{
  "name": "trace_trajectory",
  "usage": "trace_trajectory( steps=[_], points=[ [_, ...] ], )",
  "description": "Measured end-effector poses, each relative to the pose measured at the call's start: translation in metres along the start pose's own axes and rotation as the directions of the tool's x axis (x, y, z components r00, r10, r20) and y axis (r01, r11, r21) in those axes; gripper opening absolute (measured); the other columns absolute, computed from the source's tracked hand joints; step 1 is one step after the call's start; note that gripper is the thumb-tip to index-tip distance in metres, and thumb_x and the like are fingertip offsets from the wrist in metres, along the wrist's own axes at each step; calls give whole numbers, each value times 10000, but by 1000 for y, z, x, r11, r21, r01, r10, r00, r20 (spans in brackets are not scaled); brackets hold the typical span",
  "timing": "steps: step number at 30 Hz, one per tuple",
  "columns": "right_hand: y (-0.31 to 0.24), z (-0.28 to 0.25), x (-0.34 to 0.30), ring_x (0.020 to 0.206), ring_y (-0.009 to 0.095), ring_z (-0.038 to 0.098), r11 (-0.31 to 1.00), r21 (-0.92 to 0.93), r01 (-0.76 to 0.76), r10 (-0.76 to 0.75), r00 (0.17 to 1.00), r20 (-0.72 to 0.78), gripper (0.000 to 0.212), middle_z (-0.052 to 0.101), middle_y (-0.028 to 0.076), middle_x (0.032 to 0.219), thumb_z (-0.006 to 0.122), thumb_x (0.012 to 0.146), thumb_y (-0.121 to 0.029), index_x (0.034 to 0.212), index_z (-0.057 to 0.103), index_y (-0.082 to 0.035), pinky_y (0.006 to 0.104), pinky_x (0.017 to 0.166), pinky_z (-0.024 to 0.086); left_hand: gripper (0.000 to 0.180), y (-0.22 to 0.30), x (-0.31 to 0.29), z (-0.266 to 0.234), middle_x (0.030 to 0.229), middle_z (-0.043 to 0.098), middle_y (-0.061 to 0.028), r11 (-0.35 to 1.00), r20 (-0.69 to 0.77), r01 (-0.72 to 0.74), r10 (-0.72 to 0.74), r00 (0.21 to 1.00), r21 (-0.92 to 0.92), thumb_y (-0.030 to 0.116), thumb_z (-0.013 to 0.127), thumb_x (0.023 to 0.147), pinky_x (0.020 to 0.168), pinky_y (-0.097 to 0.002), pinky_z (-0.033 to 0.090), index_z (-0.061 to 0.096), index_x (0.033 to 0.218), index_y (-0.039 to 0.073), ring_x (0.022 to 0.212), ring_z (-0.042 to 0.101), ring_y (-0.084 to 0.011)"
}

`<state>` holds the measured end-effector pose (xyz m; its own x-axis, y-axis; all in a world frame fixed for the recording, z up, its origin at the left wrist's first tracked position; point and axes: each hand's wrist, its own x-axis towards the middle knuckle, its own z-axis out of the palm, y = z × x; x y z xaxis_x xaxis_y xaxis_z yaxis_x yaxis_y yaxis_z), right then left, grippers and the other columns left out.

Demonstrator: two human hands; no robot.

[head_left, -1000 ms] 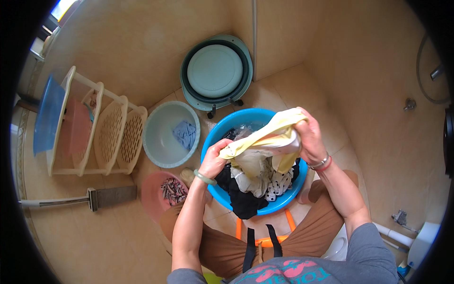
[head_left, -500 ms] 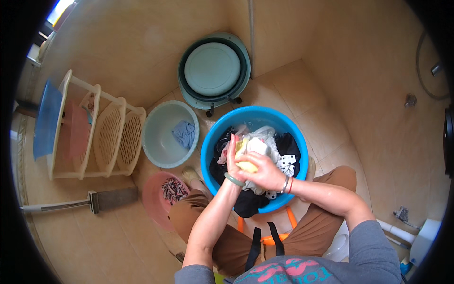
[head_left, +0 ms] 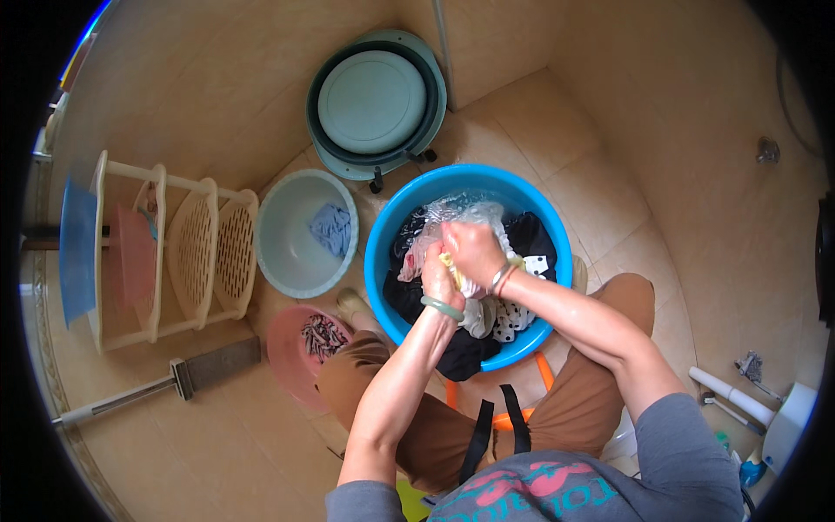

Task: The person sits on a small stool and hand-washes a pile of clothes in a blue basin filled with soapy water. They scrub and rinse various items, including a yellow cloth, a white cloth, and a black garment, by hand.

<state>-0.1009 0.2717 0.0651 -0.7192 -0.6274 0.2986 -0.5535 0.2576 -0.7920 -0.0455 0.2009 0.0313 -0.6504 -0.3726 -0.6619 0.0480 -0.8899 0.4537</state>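
Both my hands are together over a large blue tub (head_left: 557,230) of wet laundry between my knees. My left hand (head_left: 437,271), with a green bangle at its wrist, grips a pale yellow and white cloth (head_left: 451,270). My right hand (head_left: 474,254) is closed in a fist against it, on the same cloth; its fingertips are hidden. Below and around the hands are black garments (head_left: 465,355), a white cloth with black dots (head_left: 513,322) and pinkish pieces (head_left: 409,265). Sudsy water (head_left: 457,205) shows at the tub's far side.
Left of the tub stand a pale green basin (head_left: 283,244) holding a blue cloth and a pink basin (head_left: 287,365) holding a patterned cloth. A folded basin (head_left: 374,100) leans at the back wall. A cream rack (head_left: 204,252) and a mop (head_left: 217,365) lie left.
My right hand has moved from lying across the left palm to a fist farther forward. The left fingers, straight before, are now bent around the cloth. The white block-like shape no longer shows.
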Motion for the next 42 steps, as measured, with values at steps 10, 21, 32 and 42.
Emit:
trace_trajectory(
  steps=[10, 21, 32, 42],
  points=[
    [28, -5, 8, 655, 396, 594, 977, -86, -197, 198, 980, 4, 240, 566, 203, 676, 529, 951, -189, 789, 569, -16, 463, 579, 473, 280, -8, -26, 20, 984, 674, -69, 997, -17, 7, -6, 1000, 71, 278, 489, 974, 742, -332, 530, 634, 1042, 49, 874, 657, -188],
    [30, -11, 13, 648, 364, 628, 982, -94, -166, 171, 984, 44, 230, 595, 186, 705, 543, 927, -184, 747, 568, -44, 444, 569, 508, 240, -8, -24, 23, 932, 658, -41, 997, -72, 49, -44, 996, 61, 237, 424, 984, 772, -307, 532, 605, 1039, 88, 855, 646, -195],
    [-9, 10, 5, 667, 341, 624, 987, -34, 156, -157, 988, -17, 115, 593, 189, 720, 591, 869, -93, 787, 595, -13, 427, 571, 497, 229, 4, 19, -41, 862, 621, -27, 998, 270, -27, 43, 962, -62, 270, 417, 992, 668, -346, 494, 567, 896, 126, 758, 600, -172],
    [-64, 7, -15, 718, 359, 631, 973, 131, 191, -192, 981, -11, 142, 586, 164, 748, 629, 844, -140, 802, 547, -32, 418, 623, 517, 277, 40, 33, -70, 671, 529, 39, 997, 531, 68, -36, 847, -40, 321, 486, 982, 568, -276, 440, 495, 733, 199, 600, 523, -120]
  ],
)
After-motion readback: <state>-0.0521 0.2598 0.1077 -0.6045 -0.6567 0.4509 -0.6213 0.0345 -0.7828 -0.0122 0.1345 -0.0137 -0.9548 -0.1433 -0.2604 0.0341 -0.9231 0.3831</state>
